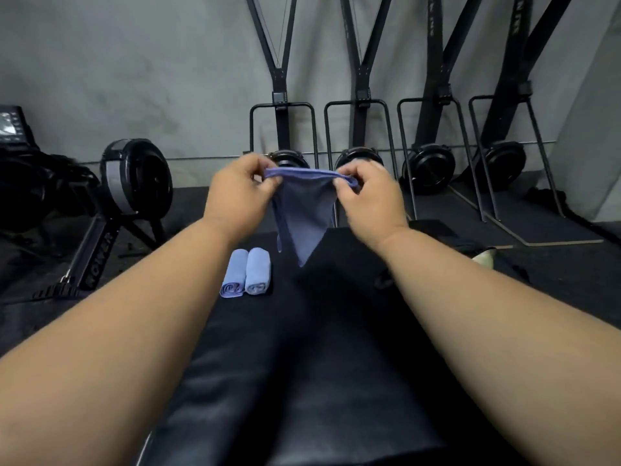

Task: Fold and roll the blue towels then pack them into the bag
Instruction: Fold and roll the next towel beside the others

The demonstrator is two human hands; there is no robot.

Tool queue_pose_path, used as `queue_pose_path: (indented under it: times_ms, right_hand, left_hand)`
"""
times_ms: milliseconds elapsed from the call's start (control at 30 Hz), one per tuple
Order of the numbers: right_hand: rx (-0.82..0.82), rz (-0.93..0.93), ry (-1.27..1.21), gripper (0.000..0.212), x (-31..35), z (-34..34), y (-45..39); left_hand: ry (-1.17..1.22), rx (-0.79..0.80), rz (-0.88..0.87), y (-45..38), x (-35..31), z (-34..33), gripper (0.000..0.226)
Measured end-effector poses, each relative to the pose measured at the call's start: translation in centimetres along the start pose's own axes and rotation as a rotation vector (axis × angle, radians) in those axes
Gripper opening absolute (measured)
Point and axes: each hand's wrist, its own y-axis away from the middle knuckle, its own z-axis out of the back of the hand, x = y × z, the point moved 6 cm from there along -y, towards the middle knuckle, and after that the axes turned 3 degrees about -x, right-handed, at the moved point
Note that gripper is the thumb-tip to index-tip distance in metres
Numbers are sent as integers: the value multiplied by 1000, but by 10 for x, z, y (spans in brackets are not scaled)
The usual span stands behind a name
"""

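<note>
The soft, light blue towel (304, 210) is pinched at its top corners by the left hand (237, 193) and right hand (369, 196), above two rolled towels (246, 273) at 7 o'clock.

Blk bench (302, 381) w/ 2 rolled towels (246, 273)

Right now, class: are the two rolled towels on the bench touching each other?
Touching. The head view shows the left roll and the right roll pressed side by side, no bench visible between them.
</note>
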Motion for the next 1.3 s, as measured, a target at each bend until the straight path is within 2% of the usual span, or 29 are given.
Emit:
queue_pose_path:
  times_ms: [100,300,400,467,567,700,833,1067,1133,1200,1300]
  right_hand:
    - [127,-24,67,8,-33,-6,80]
    - [581,-172,184,7,-89,-14,279]
    - [688,-169,243,8,-92,-3,336]
    - [738,-104,288,9,-84,2,352]
    - [749,-18,304,9,-66,8,359]
    - [731,-23,287,11,-57,11,364]
    - [783,-72,272,13,-61,7,370]
    - [756,-233,135,38,-75,-1,364]
    - [707,-294,107,28,-80,-5,355]
    - [605,-376,135,10,-88,-10,339]
    - [518,-513,170,10,-103,-25,308]
  left_hand:
    - [-68,165,28,73,33,-15,8]
    - [-138,491,145,267,102,-38,11]
    - [-143,570,169,336,106,-39,9]
    - [-135,563,193,361,106,-36,9]
    - [-139,528,228,376,104,-29,14]
    - [-145,535,287,384,100,-23,45]
    - [-85,562,374,373,99,-25,53]
    - [-50,480,571,322,129,-36,37]
    - [-41,445,607,305,138,-43,30]
    - [-74,393,648,286,153,-51,28]
    - [-145,358,730,257,179,-66,41]
